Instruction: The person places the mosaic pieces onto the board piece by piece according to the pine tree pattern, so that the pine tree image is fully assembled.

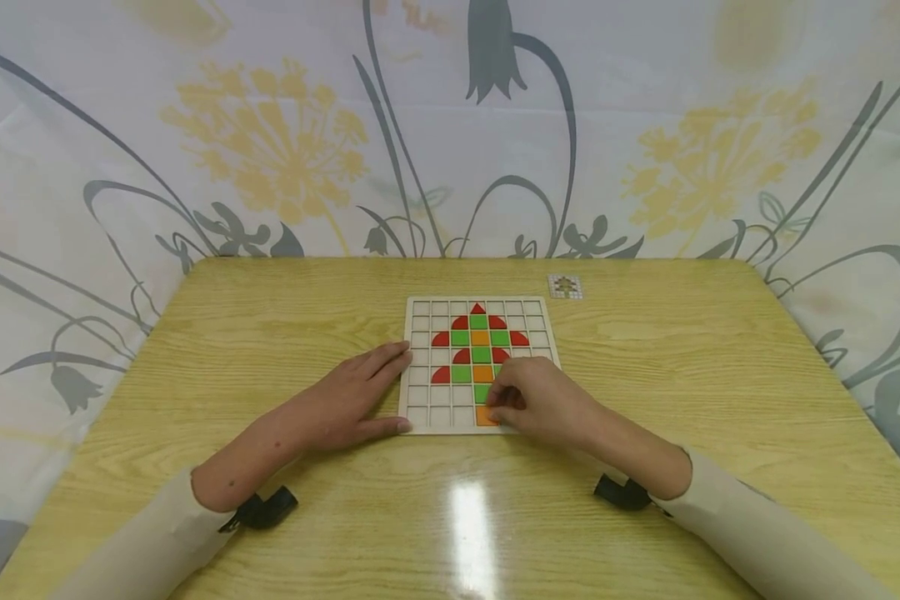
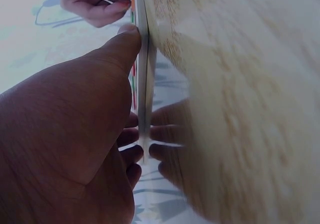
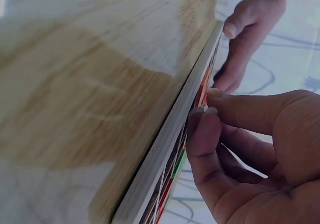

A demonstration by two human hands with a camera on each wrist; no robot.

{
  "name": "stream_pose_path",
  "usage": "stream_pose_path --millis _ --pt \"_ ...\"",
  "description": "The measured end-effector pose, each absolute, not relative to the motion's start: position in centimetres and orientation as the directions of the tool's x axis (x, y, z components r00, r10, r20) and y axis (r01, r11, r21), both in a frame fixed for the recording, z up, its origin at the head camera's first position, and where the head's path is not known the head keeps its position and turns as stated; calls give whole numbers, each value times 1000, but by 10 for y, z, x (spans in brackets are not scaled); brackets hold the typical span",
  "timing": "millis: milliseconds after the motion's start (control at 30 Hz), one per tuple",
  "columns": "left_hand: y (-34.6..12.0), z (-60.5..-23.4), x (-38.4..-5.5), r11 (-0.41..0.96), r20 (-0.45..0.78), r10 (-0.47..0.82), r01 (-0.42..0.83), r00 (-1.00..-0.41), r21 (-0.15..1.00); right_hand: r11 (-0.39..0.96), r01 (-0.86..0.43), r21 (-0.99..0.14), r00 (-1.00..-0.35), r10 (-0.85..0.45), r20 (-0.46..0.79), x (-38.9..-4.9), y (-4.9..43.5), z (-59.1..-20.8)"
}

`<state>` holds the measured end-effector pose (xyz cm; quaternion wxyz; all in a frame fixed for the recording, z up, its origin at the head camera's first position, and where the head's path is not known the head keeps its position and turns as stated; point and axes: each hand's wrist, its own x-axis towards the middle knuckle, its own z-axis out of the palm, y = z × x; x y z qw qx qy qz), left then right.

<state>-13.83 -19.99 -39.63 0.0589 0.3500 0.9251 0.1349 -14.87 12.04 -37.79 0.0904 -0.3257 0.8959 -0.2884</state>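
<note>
A pale gridded board (image 1: 418,396) lies on the table, with red, green and orange tiles set in a tree shape. My left hand (image 1: 352,396) rests along its left side, thumb at the near corner and fairly straight fingers at the edge farther up. Over the lower right of the board my right hand (image 1: 543,400) bends its thumb and index finger onto an orange square tile (image 1: 484,416) in the nearest row, pinching it. Both fingertips (image 3: 215,92) meet close to the board surface in the right wrist view. My right hand hides the grid cells beneath it.
A small card (image 1: 566,287) with a tree pattern on a grid lies beyond the board's far right corner. The wooden table (image 1: 270,308) reaches back to a flower-printed cloth (image 1: 435,150). Black wrist devices (image 1: 270,507) sit under both forearms.
</note>
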Motion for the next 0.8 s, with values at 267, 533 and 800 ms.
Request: stream_pose_path --millis 267,533,800 --pt "-200 -396 -139 717 -7 668 641 -744 274 624 -543 -562 -783 -618 71 -145 137 -381" --pt "-198 -397 -141 712 -13 674 644 -739 279 651 -478 -590 -837 -542 81 -146 179 -378" --pt "-199 -400 -148 716 -24 670 637 -742 284 711 -452 -538 -878 -463 126 -148 229 -377"
